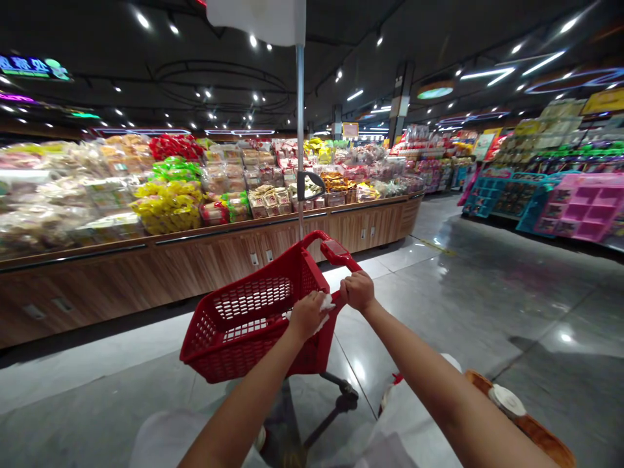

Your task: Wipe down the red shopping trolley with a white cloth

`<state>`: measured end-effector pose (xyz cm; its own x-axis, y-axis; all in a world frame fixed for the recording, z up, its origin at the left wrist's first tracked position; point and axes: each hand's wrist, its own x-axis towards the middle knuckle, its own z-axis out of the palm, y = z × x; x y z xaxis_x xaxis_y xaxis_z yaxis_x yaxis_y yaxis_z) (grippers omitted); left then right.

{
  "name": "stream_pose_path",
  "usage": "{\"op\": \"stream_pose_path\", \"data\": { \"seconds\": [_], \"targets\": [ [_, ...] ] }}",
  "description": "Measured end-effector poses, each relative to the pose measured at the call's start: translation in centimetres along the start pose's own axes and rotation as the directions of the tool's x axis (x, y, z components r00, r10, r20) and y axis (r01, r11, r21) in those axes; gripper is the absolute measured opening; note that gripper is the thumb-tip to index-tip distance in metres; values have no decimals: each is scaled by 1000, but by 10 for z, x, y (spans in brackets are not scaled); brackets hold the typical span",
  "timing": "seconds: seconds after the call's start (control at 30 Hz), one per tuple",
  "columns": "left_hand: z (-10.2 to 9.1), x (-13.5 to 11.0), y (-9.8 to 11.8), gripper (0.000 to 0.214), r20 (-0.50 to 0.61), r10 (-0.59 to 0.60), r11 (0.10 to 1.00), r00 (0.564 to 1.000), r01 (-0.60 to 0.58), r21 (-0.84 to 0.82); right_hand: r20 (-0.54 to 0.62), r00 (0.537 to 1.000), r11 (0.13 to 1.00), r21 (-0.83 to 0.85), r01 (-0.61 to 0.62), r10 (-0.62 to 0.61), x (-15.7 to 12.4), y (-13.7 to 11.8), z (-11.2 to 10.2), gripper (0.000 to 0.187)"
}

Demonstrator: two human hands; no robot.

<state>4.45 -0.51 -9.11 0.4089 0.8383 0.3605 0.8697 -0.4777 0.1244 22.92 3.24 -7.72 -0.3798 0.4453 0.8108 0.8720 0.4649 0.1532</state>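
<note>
A red plastic shopping cart (244,302) stands in front of me, its perforated basket turned to the left. My right hand (358,290) is closed round the cart's red handle (354,264). A crumpled white tissue (327,303) pokes out of my left hand (308,314), which is closed at the near end of the handle by the basket's rear corner. Whether those fingers also wrap the handle is hidden. A small panel (335,247) is set in the handle's middle. Little of the basket's inside shows; its holes let the light floor through.
A long wooden display counter (219,253) piled with packaged food runs behind the cart. A metal pole (300,117) rises beside the counter. Pink plastic racks (580,207) and blue racks (507,195) stand at right. Grey tiled floor (463,286) stretches between.
</note>
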Motion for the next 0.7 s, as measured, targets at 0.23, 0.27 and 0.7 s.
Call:
{"op": "stream_pose_path", "data": {
  "seconds": [0.23, 0.27, 0.7],
  "targets": [
    [-2, -79, -104, 21, 102, -103, 974, 989, 79, 213, 191, 982, 1000, -2, 6, -5, 1, 46, 4, 40],
    [-5, -94, -122, 22, 110, -120, 965, 987, 90, 245, 217, 976, 1000, -1, 5, -4, 1, 54, 3, 41],
    [4, -79, -98, 26, 181, -262, 950, 948, 220, 221, 448, 876, 953, 301, 39, -178, 3, -66, 32, 26]
  ]
}}
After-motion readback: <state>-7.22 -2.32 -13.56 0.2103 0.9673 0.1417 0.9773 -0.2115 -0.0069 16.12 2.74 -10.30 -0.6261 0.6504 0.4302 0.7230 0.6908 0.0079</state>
